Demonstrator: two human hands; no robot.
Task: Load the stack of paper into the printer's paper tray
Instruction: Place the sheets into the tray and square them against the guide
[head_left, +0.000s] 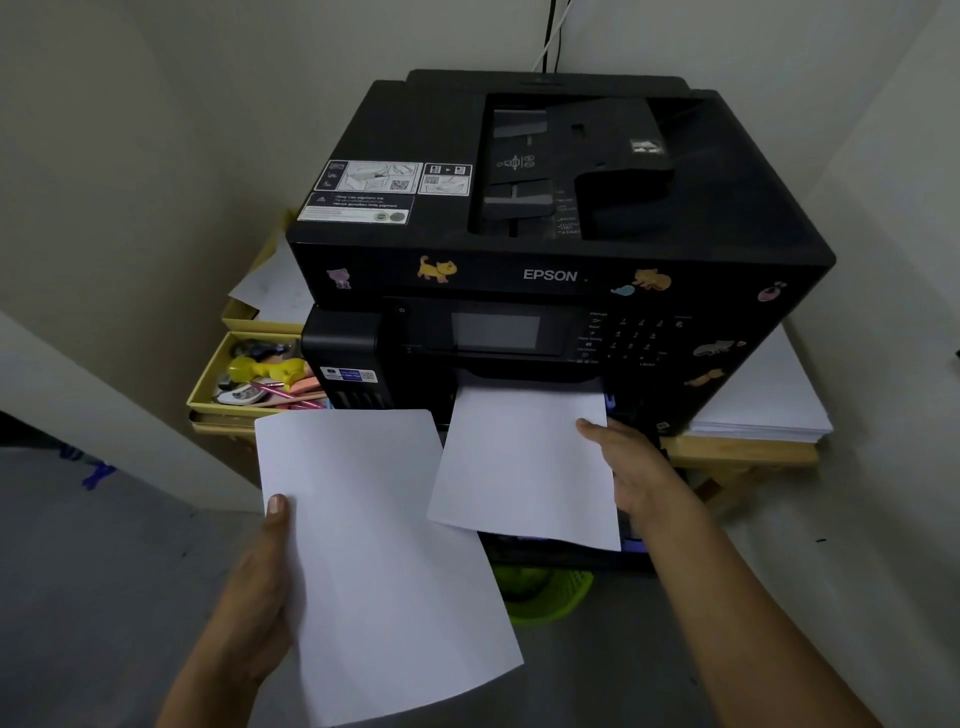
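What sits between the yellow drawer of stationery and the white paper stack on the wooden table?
In the head view, the black Epson printer stands between the yellow drawer and the white paper stack.

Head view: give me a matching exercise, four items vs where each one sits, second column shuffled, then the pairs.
Things:
1. Paper sheets in the left hand
2. Paper sheets under the right hand
3. Ream of white paper
4. Green basket

Places:
A. On the wooden shelf to the right of the printer
B. On the floor below the printer's front
C. Held clear of the printer, low and to the left
D. Far edge inside the printer's front opening

Pairs: 1-C, 2-D, 3-A, 4-B
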